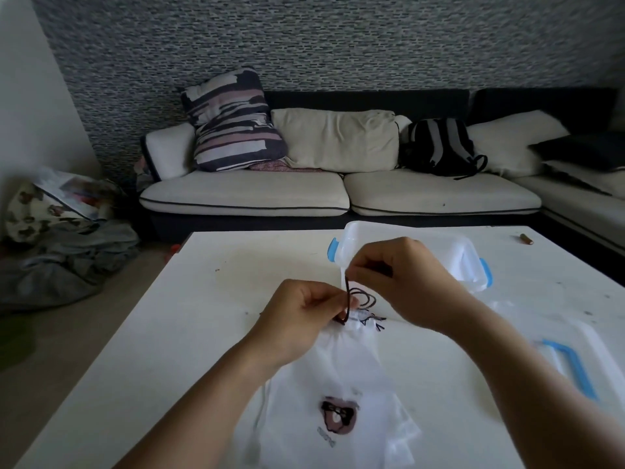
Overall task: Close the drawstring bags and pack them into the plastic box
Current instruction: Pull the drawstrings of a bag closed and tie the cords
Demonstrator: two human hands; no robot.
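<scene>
A white drawstring bag (338,394) with a pink and black print lies on the white table (189,319) in front of me. Its neck is gathered near the dark drawstring (362,297). My left hand (301,309) pinches the bag's gathered neck and the cord. My right hand (399,275) holds the cord's upper end, pulled up and away from the neck. Behind my right hand stands the clear plastic box (456,252) with blue clips, partly hidden. A clear lid with a blue strip (571,363) lies to the right.
A small brown object (526,238) lies near the table's far right edge. A sofa (338,191) with cushions and a black backpack (439,147) stands beyond the table. Clothes and bags (64,245) are piled on the floor at the left.
</scene>
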